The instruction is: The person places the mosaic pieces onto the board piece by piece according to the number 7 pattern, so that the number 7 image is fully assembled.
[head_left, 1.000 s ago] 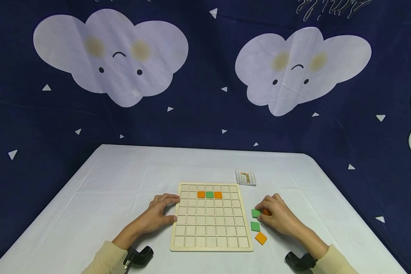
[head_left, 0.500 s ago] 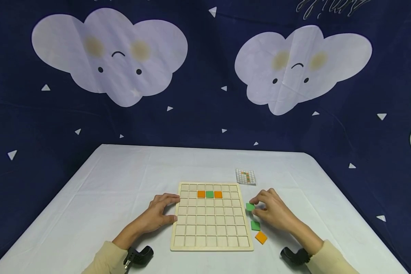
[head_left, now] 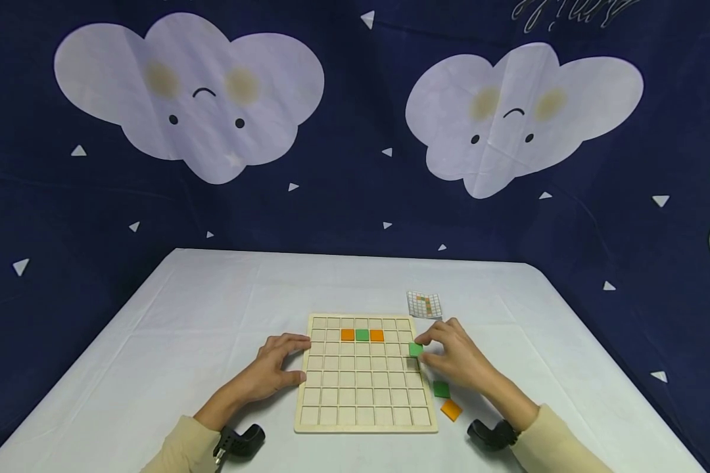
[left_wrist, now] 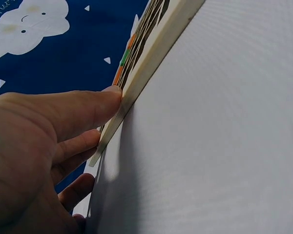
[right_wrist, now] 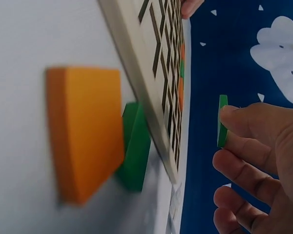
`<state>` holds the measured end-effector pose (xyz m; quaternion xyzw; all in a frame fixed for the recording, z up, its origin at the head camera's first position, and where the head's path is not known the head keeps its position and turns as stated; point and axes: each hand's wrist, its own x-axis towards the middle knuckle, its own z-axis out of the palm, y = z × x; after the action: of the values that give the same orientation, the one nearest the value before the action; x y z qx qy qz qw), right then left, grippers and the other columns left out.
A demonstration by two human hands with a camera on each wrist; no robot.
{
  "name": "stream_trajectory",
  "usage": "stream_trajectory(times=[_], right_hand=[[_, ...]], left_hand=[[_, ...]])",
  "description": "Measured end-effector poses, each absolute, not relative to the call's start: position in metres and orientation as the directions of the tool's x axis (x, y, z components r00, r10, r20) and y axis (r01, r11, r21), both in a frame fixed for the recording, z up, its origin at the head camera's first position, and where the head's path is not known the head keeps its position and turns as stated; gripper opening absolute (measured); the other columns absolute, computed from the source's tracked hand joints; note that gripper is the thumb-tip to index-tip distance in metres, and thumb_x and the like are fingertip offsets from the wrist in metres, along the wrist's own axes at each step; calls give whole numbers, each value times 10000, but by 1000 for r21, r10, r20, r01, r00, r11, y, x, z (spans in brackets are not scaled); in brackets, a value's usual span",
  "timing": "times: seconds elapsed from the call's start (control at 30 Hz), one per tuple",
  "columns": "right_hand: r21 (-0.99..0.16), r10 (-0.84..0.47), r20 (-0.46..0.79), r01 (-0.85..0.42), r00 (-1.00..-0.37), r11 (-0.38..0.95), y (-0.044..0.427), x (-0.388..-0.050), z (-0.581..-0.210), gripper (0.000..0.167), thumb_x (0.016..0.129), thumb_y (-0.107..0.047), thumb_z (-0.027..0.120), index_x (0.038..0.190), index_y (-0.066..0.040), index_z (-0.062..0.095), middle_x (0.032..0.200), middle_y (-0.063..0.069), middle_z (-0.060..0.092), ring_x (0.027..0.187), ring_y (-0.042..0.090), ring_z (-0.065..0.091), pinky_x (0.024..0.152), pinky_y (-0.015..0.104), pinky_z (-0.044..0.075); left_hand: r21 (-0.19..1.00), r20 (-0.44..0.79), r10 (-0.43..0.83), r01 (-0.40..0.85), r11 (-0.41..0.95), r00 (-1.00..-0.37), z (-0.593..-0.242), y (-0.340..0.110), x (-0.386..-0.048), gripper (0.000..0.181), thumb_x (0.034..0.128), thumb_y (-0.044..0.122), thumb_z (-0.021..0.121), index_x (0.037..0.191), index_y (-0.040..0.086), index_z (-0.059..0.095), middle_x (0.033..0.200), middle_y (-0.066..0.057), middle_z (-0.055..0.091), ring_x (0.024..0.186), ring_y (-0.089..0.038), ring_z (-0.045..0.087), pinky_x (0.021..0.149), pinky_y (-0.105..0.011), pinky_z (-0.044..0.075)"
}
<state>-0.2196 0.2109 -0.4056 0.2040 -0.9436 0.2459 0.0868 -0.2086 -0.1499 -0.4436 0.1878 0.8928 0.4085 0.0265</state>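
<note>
The right hand (head_left: 457, 357) pinches a green tile (head_left: 415, 349) over the right rim of the grid board (head_left: 367, 430); its second-farthest row holds three tiles (head_left: 362, 335) — orange, green, orange. The left hand (head_left: 267, 372), thumb and fingers wide, touches the left rim.

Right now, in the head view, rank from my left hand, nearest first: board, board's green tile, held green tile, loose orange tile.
From your left hand:
1. board: touching, at its left edge
2. board's green tile: toward the far edge
3. held green tile: by the board's right edge
4. loose orange tile: right of the board
</note>
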Motion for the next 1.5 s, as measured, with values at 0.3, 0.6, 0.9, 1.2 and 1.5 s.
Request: stream_trajectory(times=[0.3,0.6,0.9,1.2,1.5], right_hand=[[-431,-352,278,-443,-894,786,194,-225,-405,184,774,-180,743,957,-187,717,955,-92,621,946,110,417,778,310,381],[-436,-356,276,-446,-893,781,182,-226,-404,189,780,-195,735,967,-176,716,995,-66,629,959,138,423,815,342,387],[-452,-386,300,-486,-873,748,174,-230,-406,182,777,-177,738,955,-154,710,941,-47,627,1014,226,477,897,472,416],[-446,-400,274,-484,-875,753,164,-234,-405,208,784,-199,729,987,-157,714,946,-75,618,911,113,403,781,306,365],[-431,-400,271,-482,-876,763,155,-240,-408,201,779,-188,726,974,-143,717,931,-61,618,850,104,379,733,267,333]], left_hand=[[733,112,357,320,601,-927,-444,-150,-209,525,773,138,729,1272,84,572,1385,-33,493,1305,-283,330,1055,-563,202],[731,108,352,314,606,-930,-444,-150,-209,526,772,146,727,1272,93,573,1384,-27,494,1300,-277,332,1053,-561,207],[737,104,338,301,606,-935,-444,-150,-208,522,770,141,730,1267,97,577,1382,-21,493,1297,-276,332,1051,-569,211],[743,91,336,288,604,-938,-444,-149,-210,529,768,149,735,1271,106,576,1383,-18,491,1323,-282,314,1067,-571,188],[740,98,344,300,602,-934,-444,-150,-210,530,771,149,734,1273,104,573,1386,-19,488,1322,-285,314,1064,-572,185]])
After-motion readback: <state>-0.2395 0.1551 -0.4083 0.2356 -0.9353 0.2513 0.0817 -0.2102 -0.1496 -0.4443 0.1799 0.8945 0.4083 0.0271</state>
